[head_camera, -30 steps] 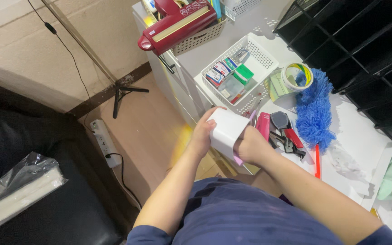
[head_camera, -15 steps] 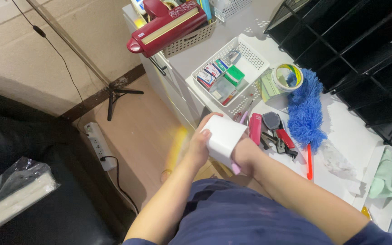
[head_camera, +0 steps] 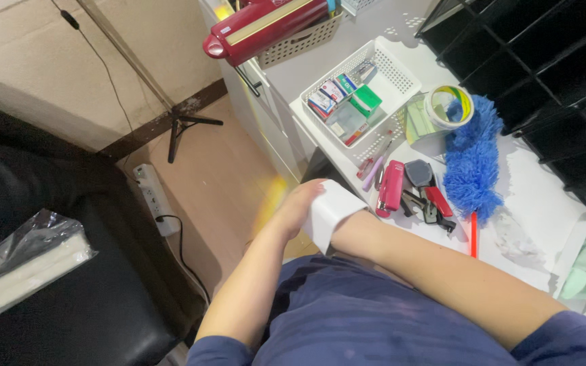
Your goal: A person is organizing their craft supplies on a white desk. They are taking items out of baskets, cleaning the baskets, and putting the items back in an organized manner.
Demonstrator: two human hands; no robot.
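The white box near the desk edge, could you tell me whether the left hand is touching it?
Touching. The head view shows the left hand pressed flat against the side of the white box, with no gap between them.

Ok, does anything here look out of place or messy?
Mildly: the pink stapler and small tools lie jumbled loose beside the white basket, and a power strip lies on the floor. Nothing looks spilled or broken.

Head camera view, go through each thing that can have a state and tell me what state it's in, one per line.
White box: held between both hands at the desk edge.
Left hand: pressed on the box's side.
Right hand: hidden behind the box.
White basket: upright, filled with small packets.
Pink stapler: closed, lying flat.
Blue duster: lying on the desk.
Tape roll: lying flat.
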